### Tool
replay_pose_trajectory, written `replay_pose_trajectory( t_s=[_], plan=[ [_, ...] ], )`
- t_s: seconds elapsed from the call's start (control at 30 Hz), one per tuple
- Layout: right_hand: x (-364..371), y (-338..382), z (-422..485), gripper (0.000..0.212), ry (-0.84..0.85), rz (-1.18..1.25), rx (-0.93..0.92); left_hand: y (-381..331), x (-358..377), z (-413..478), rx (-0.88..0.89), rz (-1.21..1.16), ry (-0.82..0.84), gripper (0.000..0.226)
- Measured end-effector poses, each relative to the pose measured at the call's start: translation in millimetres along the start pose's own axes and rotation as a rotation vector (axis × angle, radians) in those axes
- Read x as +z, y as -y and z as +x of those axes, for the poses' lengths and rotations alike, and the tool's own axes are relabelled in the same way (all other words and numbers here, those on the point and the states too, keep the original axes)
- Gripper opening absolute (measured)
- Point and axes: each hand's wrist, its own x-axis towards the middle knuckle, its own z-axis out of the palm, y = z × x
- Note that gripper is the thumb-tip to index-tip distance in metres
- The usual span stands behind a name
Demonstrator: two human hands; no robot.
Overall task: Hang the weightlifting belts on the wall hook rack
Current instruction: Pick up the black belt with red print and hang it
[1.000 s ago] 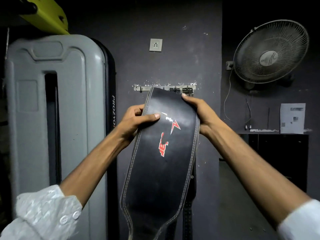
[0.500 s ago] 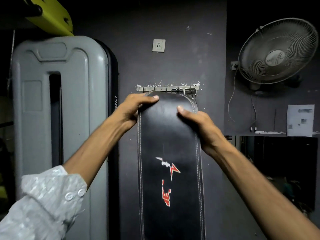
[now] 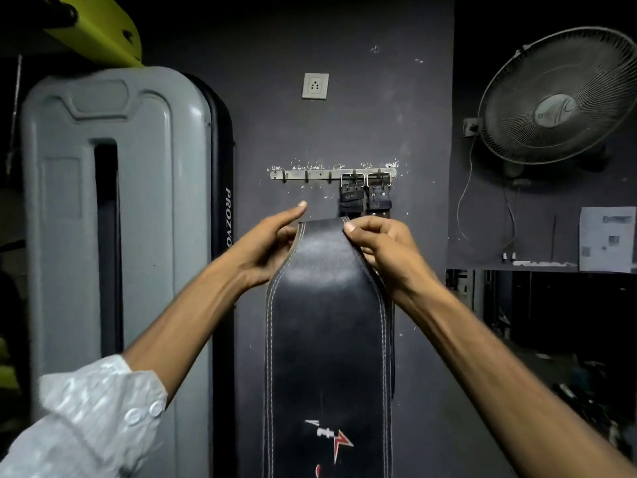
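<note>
A wide black leather weightlifting belt (image 3: 327,339) with white stitching and a red and white logo hangs down in front of the dark wall. My left hand (image 3: 272,241) holds its upper left edge, index finger stretched out. My right hand (image 3: 382,246) pinches the upper right edge. Above the belt's top is the metal wall hook rack (image 3: 310,174). Two belt buckles (image 3: 365,188) hang on the rack's right hooks; the left hooks are bare. I cannot tell whether these buckles belong to the belt I hold.
A tall grey machine cover (image 3: 113,236) stands at the left, with a yellow-green frame part (image 3: 100,29) above it. A wall socket (image 3: 315,85) sits above the rack. A wall fan (image 3: 558,98) and a paper sheet (image 3: 606,239) are at the right.
The belt swung from tilted to hanging straight. Its top edge, first level with the rack, now sits lower, uncovering two buckles on the right hooks. Both hands came down with it.
</note>
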Motion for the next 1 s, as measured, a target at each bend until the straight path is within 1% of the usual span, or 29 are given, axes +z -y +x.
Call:
replay_pose_trajectory(
  t_s=[0.03,0.07,0.13,0.2,0.23,0.3,0.37,0.43,0.5,0.57,0.63,0.7,0.77,0.8,0.9,1.0],
  plan=[
    [-1.8,-3.4,-3.2,0.006,0.014,-0.011,-0.047,-0.1,3.6,3.7,-0.015,-0.022,-0.002,0.074],
    [-3.9,-5.7,-7.0,0.004,0.036,-0.013,-0.087,0.2,8.4,8.1,-0.013,-0.026,-0.007,0.07],
    [-10.9,-11.5,-13.5,0.004,0.085,-0.029,-0.123,1.3,20.6,16.9,0.02,-0.013,-0.046,0.05],
    [-18.1,-15.8,-20.3,0.006,0.142,-0.016,-0.073,5.9,29.7,24.6,0.134,0.055,-0.148,0.032],
    [-22.0,-16.1,-22.1,0.007,0.176,0.0,-0.023,9.0,32.5,26.2,0.213,0.14,-0.185,0.028],
    [-32.5,-14.1,-17.4,0.024,0.193,0.0,0.082,18.7,36.8,25.7,0.342,0.344,-0.152,0.025],
    [-42.4,-9.6,-3.8,0.039,0.145,-0.003,0.164,31.9,41.0,22.9,0.385,0.448,-0.103,0.021],
    [-46.3,-7.2,16.5,0.041,0.086,0.042,0.219,44.4,44.3,19.5,0.417,0.474,-0.08,0.023],
    [-44.4,-8.1,37.8,0.03,0.014,0.156,0.234,57.9,44.9,18.7,0.416,0.515,-0.055,0.028],
    [-41.1,-14.3,58.5,0.021,-0.077,0.243,0.214,72.3,42.8,20.6,0.39,0.561,-0.038,0.027],
    [-36.9,-23.7,69.9,0.022,-0.123,0.182,0.155,84.2,34.3,28.7,0.344,0.601,-0.04,0.026],
    [-29.1,-38.8,79.3,0.024,-0.116,0.091,0.062,88.8,22.5,39.3,0.296,0.58,-0.052,0.022],
    [-18.5,-58.3,88.4,0.019,-0.118,0.013,-0.03,85.6,8.8,52.8,0.295,0.532,-0.077,0.016],
    [-12.5,-68.8,93.4,0.021,-0.122,-0.013,-0.065,81.2,2.1,60.0,0.312,0.502,-0.092,0.014],
    [3.4,-96.0,109.6,0.023,-0.149,-0.004,-0.115,68.4,-17.5,85.2,0.365,0.44,-0.127,0.023],
    [10.9,-112.5,132.5,0.023,-0.185,-0.023,-0.142,63.4,-42.8,121.1,0.363,0.462,-0.154,0.043]
  ],
)
